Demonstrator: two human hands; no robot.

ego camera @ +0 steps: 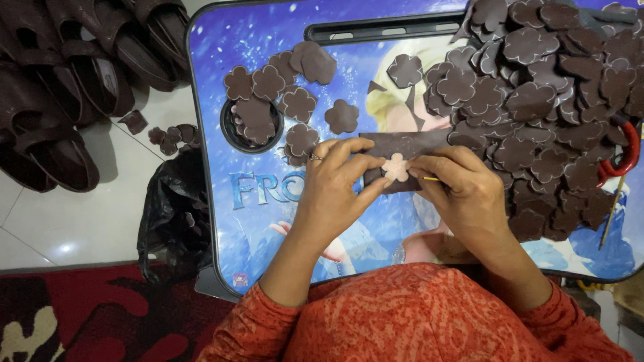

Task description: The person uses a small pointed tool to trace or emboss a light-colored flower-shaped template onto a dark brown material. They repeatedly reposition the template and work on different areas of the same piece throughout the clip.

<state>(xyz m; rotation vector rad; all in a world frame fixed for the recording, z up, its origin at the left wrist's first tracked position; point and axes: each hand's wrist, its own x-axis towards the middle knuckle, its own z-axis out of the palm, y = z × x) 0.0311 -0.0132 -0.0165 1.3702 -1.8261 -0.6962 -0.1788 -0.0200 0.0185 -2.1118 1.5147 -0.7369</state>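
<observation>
Both hands meet over a dark brown strip lying on the blue printed surface. The left hand has its fingers curled close, thumb and forefinger pinching the left edge of a pale pink flower-shaped cutout that sits on the strip. The right hand presses the strip from the other side, its fingers bent nearly shut around a thin yellow stick whose tip points toward the pink flower. A ring shows on the left hand.

Just beyond the right fingers and spreading to their right lies a large heap of brown flower cutouts. Beyond the left fingers, a smaller scatter of the same brown flowers surrounds a round cup hole holding more pieces. Well to the left, on the floor, stand dark brown sandals and a black bag.
</observation>
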